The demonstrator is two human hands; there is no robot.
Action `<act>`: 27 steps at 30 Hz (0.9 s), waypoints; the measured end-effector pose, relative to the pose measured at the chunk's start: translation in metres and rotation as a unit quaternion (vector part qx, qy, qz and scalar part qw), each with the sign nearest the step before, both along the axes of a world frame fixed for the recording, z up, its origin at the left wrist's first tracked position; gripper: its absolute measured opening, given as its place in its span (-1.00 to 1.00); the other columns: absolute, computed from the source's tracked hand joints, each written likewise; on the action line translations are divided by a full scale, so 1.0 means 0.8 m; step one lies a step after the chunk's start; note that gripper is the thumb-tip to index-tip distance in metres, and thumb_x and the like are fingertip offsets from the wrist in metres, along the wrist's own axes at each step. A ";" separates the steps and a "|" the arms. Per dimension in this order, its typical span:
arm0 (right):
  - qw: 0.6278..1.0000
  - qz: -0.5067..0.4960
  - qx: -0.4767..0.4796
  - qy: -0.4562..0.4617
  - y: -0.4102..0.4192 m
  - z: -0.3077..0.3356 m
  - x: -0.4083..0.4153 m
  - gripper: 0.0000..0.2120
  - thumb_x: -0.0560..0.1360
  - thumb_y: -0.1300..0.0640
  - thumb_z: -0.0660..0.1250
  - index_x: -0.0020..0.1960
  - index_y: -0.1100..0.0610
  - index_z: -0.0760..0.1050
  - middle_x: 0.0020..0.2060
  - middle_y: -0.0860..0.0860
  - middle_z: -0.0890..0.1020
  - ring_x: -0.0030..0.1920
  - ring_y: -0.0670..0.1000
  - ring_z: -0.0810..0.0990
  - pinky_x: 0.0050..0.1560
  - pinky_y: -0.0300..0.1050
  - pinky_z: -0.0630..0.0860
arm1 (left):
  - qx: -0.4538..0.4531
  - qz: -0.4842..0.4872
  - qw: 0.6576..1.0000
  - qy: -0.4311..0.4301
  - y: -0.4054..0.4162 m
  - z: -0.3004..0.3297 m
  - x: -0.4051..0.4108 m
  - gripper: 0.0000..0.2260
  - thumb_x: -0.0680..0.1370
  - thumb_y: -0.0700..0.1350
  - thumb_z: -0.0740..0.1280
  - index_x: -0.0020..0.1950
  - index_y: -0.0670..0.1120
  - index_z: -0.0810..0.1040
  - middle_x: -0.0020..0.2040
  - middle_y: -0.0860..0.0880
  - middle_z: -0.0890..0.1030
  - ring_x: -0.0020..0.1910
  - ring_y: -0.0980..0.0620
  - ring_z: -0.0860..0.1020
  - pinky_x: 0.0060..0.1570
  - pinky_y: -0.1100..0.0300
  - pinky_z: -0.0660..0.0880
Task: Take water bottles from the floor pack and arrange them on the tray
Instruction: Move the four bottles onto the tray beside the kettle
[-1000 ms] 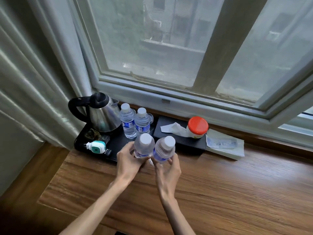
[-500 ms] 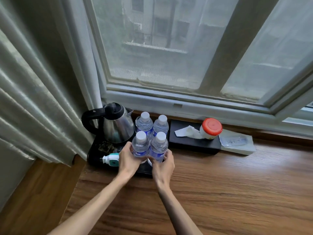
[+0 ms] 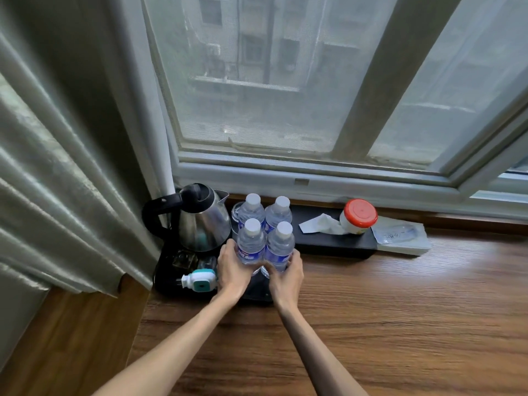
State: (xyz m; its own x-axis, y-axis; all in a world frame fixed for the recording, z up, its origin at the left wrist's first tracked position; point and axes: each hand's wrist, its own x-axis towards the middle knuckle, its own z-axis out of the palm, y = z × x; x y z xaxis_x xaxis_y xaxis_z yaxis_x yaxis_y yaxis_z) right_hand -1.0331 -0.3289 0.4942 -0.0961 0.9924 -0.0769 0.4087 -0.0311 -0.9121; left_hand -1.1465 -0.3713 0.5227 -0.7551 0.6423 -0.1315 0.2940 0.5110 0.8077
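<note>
Several clear water bottles with white caps and blue labels stand in a tight square on the black tray (image 3: 258,294). My left hand (image 3: 233,271) is wrapped around the front left bottle (image 3: 251,242). My right hand (image 3: 287,274) grips the front right bottle (image 3: 280,244). Both front bottles are upright and touch each other. Right behind them stand the back left bottle (image 3: 252,208) and the back right bottle (image 3: 279,211). The floor pack is out of view.
A steel kettle (image 3: 201,222) with a black handle fills the tray's left side, with a teal and white plug (image 3: 200,281) in front. A black tissue box (image 3: 334,242) carries a red-lidded jar (image 3: 359,217). A wrapped packet (image 3: 401,238) lies further right on the wooden counter (image 3: 385,324).
Both hands have carried the two front bottles forward onto the tray, up against the back pair. The camera has moved closer and tilted.
</note>
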 end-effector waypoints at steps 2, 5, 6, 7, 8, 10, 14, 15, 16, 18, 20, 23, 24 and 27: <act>1.000 0.003 0.003 0.005 -0.004 0.001 0.001 -0.45 0.35 -0.03 0.60 0.24 0.05 0.45 0.10 -0.02 0.58 0.11 -0.01 0.59 0.17 0.06 0.56 | 0.001 -0.004 1.000 0.003 0.000 -0.001 0.001 -0.45 0.14 0.08 0.65 -0.05 -0.09 0.49 -0.02 -0.09 0.64 -0.02 -0.15 0.62 -0.13 0.06 0.53; 1.000 0.000 0.011 0.015 -0.008 0.002 0.000 -0.47 0.37 -0.02 0.59 0.24 0.09 0.47 0.09 0.00 0.58 0.10 0.03 0.59 0.18 0.10 0.55 | 0.000 -0.010 1.000 0.007 0.000 0.001 0.001 -0.42 0.13 0.09 0.65 -0.02 -0.11 0.49 0.00 -0.11 0.64 0.01 -0.17 0.61 -0.12 0.03 0.54; 1.000 -0.001 0.010 0.016 -0.008 0.001 -0.001 -0.48 0.37 0.00 0.59 0.23 0.09 0.47 0.08 0.00 0.58 0.09 0.05 0.59 0.17 0.13 0.55 | 0.001 -0.011 1.000 0.006 -0.001 0.001 0.001 -0.41 0.13 0.09 0.65 -0.01 -0.12 0.49 0.01 -0.11 0.63 0.01 -0.17 0.61 -0.12 0.03 0.54; 1.000 0.001 0.006 0.016 -0.009 0.000 -0.001 -0.49 0.37 0.01 0.58 0.22 0.09 0.47 0.07 0.01 0.58 0.09 0.06 0.59 0.15 0.14 0.55 | 0.000 -0.012 1.000 0.007 -0.001 0.002 0.001 -0.41 0.14 0.09 0.64 0.00 -0.12 0.49 0.02 -0.11 0.63 0.01 -0.17 0.61 -0.13 0.04 0.52; 1.000 0.003 0.004 0.015 -0.009 -0.001 -0.001 -0.50 0.37 0.00 0.58 0.21 0.09 0.47 0.07 0.01 0.58 0.08 0.06 0.59 0.15 0.15 0.55 | -0.002 -0.013 1.000 0.009 -0.002 0.002 0.002 -0.42 0.16 0.09 0.64 0.00 -0.12 0.48 0.02 -0.11 0.62 0.02 -0.17 0.60 -0.15 0.07 0.49; 1.000 0.005 0.000 0.015 -0.007 -0.001 0.001 -0.48 0.36 -0.04 0.58 0.20 0.09 0.46 0.07 0.01 0.58 0.08 0.05 0.60 0.14 0.15 0.56 | -0.002 -0.013 1.000 0.013 -0.003 0.001 0.005 -0.43 0.19 0.07 0.64 0.00 -0.12 0.45 0.03 -0.11 0.60 0.02 -0.17 0.60 -0.17 0.11 0.43; 1.000 0.015 -0.011 0.010 -0.003 -0.002 0.005 -0.48 0.34 -0.03 0.60 0.19 0.06 0.46 0.07 0.01 0.60 0.08 0.05 0.61 0.14 0.14 0.57 | 0.007 -0.016 1.000 0.010 -0.009 0.001 0.009 -0.45 0.22 0.04 0.63 0.01 -0.11 0.41 0.01 -0.10 0.56 -0.01 -0.14 0.59 -0.17 0.12 0.41; 1.000 0.018 -0.014 0.009 -0.001 -0.003 0.006 -0.49 0.33 -0.01 0.60 0.18 0.04 0.46 0.07 0.00 0.61 0.09 0.04 0.61 0.15 0.14 0.57 | 0.009 -0.020 1.000 0.004 -0.010 0.002 0.009 -0.44 0.22 0.03 0.64 0.01 -0.10 0.41 0.02 -0.09 0.56 -0.02 -0.10 0.57 -0.16 0.14 0.39; 1.000 0.021 -0.018 0.007 0.000 -0.003 0.008 -0.49 0.33 0.00 0.60 0.18 0.03 0.46 0.07 -0.01 0.61 0.09 0.03 0.61 0.16 0.13 0.57 | 0.011 -0.026 1.000 -0.005 -0.011 0.003 0.009 -0.44 0.22 0.03 0.64 0.03 -0.10 0.41 0.02 -0.07 0.55 -0.04 -0.05 0.54 -0.15 0.15 0.38; 0.999 0.030 -0.024 0.005 0.002 -0.001 0.010 -0.48 0.31 0.02 0.59 0.19 0.02 0.46 0.08 -0.03 0.62 0.11 0.00 0.61 0.18 0.11 0.57 | 0.012 -0.049 0.998 -0.022 -0.013 0.005 0.006 -0.42 0.22 0.00 0.63 0.09 -0.08 0.41 0.05 -0.05 0.52 -0.03 0.05 0.49 -0.09 0.16 0.39; 0.999 0.039 -0.031 0.003 0.002 0.002 0.013 -0.48 0.32 0.05 0.59 0.19 0.01 0.46 0.08 -0.06 0.62 0.11 -0.04 0.62 0.19 0.08 0.57 | 0.018 -0.066 0.997 -0.028 -0.015 0.003 0.003 -0.40 0.22 -0.02 0.62 0.13 -0.08 0.41 0.08 -0.04 0.52 0.03 0.05 0.51 -0.04 0.17 0.42; 0.998 0.039 -0.042 0.014 0.000 0.006 0.015 -0.49 0.31 0.06 0.57 0.20 0.00 0.47 0.08 -0.07 0.64 0.10 -0.07 0.63 0.17 0.08 0.59 | 0.039 -0.073 0.995 -0.049 -0.022 -0.003 0.002 -0.37 0.24 -0.02 0.62 0.18 -0.04 0.38 0.15 -0.03 0.53 0.12 0.02 0.54 0.08 0.11 0.50; 0.998 0.036 -0.043 0.016 -0.003 0.006 0.015 -0.48 0.31 0.05 0.56 0.21 0.00 0.46 0.09 -0.06 0.65 0.09 -0.07 0.64 0.17 0.08 0.59 | 0.045 -0.071 0.995 -0.055 -0.023 -0.006 0.002 -0.36 0.25 -0.03 0.63 0.21 -0.04 0.38 0.18 -0.04 0.52 0.14 0.01 0.55 0.14 0.06 0.52; 0.999 0.023 -0.038 0.012 -0.014 0.003 0.016 -0.39 0.30 0.03 0.55 0.30 0.02 0.44 0.15 -0.05 0.62 0.14 -0.06 0.61 0.20 0.06 0.57 | 0.057 -0.065 0.995 -0.058 -0.027 -0.014 0.003 -0.36 0.28 -0.13 0.63 0.26 -0.08 0.41 0.21 -0.07 0.50 0.16 0.00 0.56 0.21 0.01 0.53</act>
